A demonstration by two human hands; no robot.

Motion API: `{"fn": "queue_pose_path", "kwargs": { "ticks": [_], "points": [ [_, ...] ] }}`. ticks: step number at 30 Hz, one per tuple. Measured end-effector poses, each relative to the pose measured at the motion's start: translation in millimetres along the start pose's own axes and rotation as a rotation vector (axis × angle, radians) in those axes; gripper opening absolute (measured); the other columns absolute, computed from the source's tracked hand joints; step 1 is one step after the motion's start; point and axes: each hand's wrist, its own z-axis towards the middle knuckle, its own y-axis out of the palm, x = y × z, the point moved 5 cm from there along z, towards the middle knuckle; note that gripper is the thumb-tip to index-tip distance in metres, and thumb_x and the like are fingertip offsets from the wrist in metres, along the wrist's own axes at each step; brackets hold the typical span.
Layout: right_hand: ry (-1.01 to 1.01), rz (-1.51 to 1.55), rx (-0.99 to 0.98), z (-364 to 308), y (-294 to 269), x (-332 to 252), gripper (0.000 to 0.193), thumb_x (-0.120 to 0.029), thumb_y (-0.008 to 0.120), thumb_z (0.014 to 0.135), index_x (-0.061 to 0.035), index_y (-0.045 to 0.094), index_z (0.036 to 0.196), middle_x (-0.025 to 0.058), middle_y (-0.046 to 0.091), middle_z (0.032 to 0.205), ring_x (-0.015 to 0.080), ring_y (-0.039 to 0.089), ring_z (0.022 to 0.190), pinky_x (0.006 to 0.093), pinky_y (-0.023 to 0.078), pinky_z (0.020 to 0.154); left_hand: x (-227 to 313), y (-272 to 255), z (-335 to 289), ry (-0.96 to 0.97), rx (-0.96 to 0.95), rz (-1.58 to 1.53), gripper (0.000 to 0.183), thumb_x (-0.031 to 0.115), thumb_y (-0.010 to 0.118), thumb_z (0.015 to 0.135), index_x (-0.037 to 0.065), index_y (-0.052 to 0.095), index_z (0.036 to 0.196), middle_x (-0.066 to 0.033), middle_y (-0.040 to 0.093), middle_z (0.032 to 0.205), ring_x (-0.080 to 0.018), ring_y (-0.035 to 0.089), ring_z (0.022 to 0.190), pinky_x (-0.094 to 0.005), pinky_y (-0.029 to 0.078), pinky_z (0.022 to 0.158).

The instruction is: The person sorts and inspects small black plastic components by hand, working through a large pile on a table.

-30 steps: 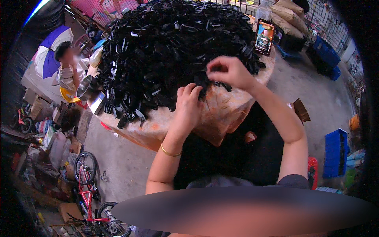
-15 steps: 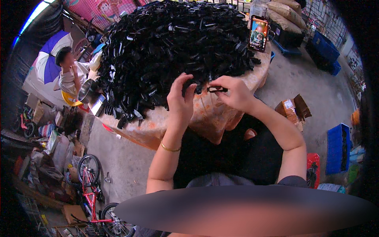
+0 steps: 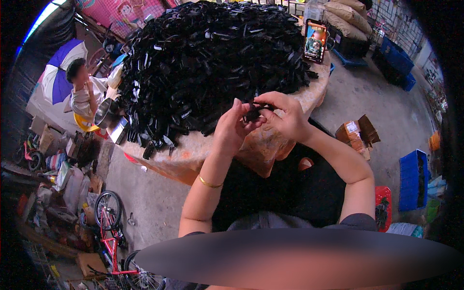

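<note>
A large heap of small black plastic pieces [image 3: 208,63] covers the table, which has a pale orange-patterned cloth [image 3: 188,147]. At its near edge, my two hands meet. My left hand [image 3: 233,126], a gold bangle on its wrist, curls its fingers around a small black plastic piece [image 3: 252,114]. From the right, my right hand [image 3: 288,117] pinches a black part against it with thumb and forefinger. The fingers partly cover both parts, so I cannot tell whether they are joined.
A phone [image 3: 314,42] stands upright at the table's right edge. Beyond the left side sits a person [image 3: 87,94], near a metal bowl [image 3: 105,112]. An open cardboard box [image 3: 355,137], a blue crate [image 3: 412,180] and a red basket [image 3: 383,208] are on the right; a red bicycle [image 3: 112,246] is lower left.
My left hand has moved right and turned its palm up, closing the gap to my right hand. The black part in my right hand is now against the piece at my left fingers.
</note>
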Motion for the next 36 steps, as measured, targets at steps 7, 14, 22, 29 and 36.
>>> {"fn": "queue_pose_path", "kwargs": {
  "ticks": [7, 14, 22, 29, 36],
  "points": [
    [0.235, 0.125, 0.06, -3, -14, 8, 0.023, -0.005, 0.061, 0.077, -0.0007, 0.06, 0.1, 0.0085, 0.062, 0.093, 0.0123, 0.059, 0.084, 0.0257, 0.048, 0.071, 9, 1, -3, 0.117, 0.031, 0.096, 0.036, 0.003, 0.059, 0.08, -0.004, 0.05, 0.114, -0.0123, 0.059, 0.098, -0.022, 0.059, 0.091, -0.0297, 0.049, 0.079],
    [0.126, 0.098, 0.047, -2, -2, -10, 0.024, -0.004, 0.063, 0.075, -0.0006, 0.06, 0.098, 0.0082, 0.062, 0.089, 0.0142, 0.059, 0.079, 0.0258, 0.048, 0.068, 5, -11, -2, 0.226, 0.072, 0.501, 0.031, 0.003, 0.057, 0.082, 0.0, 0.053, 0.113, -0.006, 0.061, 0.092, -0.0117, 0.058, 0.081, -0.0235, 0.047, 0.069],
    [-0.169, -0.164, 0.082, -4, -1, -21, 0.023, -0.005, 0.065, 0.072, -0.0037, 0.06, 0.095, 0.0112, 0.058, 0.093, 0.0231, 0.058, 0.085, 0.0304, 0.048, 0.07, 6, 10, -10, 0.416, 0.21, 0.52, 0.029, 0.002, 0.058, 0.082, 0.0, 0.056, 0.111, -0.0047, 0.062, 0.096, -0.0102, 0.057, 0.085, -0.0223, 0.046, 0.075],
    [0.087, -0.103, 0.066, -4, 1, -21, 0.024, -0.011, 0.068, 0.072, -0.0037, 0.059, 0.093, 0.0119, 0.059, 0.09, 0.025, 0.058, 0.083, 0.0315, 0.048, 0.07, 13, 1, -10, 0.397, 0.162, 0.382, 0.025, 0.003, 0.057, 0.083, -0.002, 0.058, 0.107, -0.0074, 0.061, 0.102, -0.0131, 0.056, 0.091, -0.0244, 0.044, 0.083],
    [0.002, -0.013, -0.092, -10, 7, -15, 0.04, -0.015, 0.067, 0.074, -0.0013, 0.055, 0.11, 0.0169, 0.061, 0.097, 0.0268, 0.062, 0.082, 0.0318, 0.049, 0.067, 19, 13, -15, 0.387, -0.011, 0.417, 0.025, -0.003, 0.051, 0.081, -0.006, 0.057, 0.105, -0.0118, 0.061, 0.1, -0.0168, 0.057, 0.093, -0.0262, 0.042, 0.085]
  ]
}}
